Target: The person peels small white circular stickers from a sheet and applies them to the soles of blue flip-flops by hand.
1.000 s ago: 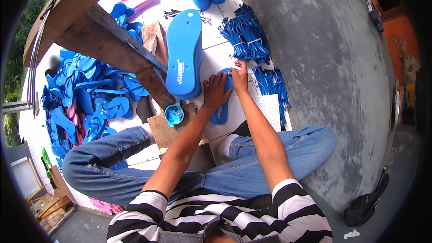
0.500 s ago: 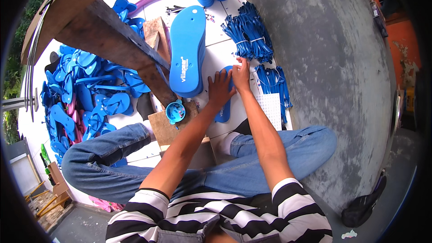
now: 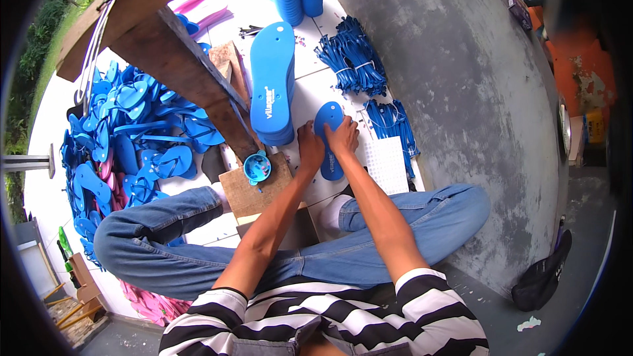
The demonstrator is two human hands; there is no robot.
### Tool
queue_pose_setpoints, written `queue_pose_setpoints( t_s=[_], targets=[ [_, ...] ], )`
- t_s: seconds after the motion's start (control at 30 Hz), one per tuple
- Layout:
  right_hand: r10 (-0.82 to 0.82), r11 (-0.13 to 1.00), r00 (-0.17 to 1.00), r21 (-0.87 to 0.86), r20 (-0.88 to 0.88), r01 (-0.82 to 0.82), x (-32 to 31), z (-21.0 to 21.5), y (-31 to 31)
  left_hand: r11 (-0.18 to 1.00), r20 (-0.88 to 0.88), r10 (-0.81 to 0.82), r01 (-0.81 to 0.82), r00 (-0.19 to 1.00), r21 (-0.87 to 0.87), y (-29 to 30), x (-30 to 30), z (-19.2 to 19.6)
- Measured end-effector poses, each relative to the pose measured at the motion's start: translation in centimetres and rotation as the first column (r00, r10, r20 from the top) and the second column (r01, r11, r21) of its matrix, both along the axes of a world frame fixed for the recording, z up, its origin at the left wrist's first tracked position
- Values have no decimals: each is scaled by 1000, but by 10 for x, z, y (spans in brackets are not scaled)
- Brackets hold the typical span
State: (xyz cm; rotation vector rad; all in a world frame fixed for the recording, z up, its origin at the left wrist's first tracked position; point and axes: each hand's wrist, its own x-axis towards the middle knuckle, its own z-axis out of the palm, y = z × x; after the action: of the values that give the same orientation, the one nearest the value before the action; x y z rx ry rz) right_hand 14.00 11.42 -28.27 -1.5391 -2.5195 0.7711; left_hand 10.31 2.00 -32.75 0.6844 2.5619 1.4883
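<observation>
A single blue flip-flop sole (image 3: 333,165), with a hole near its toe end, lies on the white tiles in front of me. My right hand (image 3: 343,137) is closed over its middle, thumb toward the left edge and fingers along the right. Just left of the sole is my left hand (image 3: 310,148), close to the heel end of a tall stack of blue soles (image 3: 271,72). Its fingers are partly hidden and I cannot tell what they touch. Beyond my right hand lie bundles of blue flip-flop straps (image 3: 356,59), tied with bands.
A wooden post stand (image 3: 191,69) rises left of the stack, with a small blue cup (image 3: 257,167) on a board (image 3: 239,190) at its foot. Blue flip-flops (image 3: 135,138) are heaped left. A white dotted sheet (image 3: 387,163) lies right, beside a grey wall (image 3: 461,125).
My left hand has drawn back off the sole to its left side. The right hand has come down from near the straps onto the sole. The view has shifted slightly.
</observation>
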Motion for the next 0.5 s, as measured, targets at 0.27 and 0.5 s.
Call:
queue_pose_setpoints(
  t_s=[0.27,0.5],
  targets=[
    [171,980,979,-121,110,-158,23,-26,-17,971,178,-60,16,982,239,24,21,105],
    [210,978,977,0,-44,-210,16,9,-20,808,-125,-262,288,957,513,32,15,241]
  ],
)
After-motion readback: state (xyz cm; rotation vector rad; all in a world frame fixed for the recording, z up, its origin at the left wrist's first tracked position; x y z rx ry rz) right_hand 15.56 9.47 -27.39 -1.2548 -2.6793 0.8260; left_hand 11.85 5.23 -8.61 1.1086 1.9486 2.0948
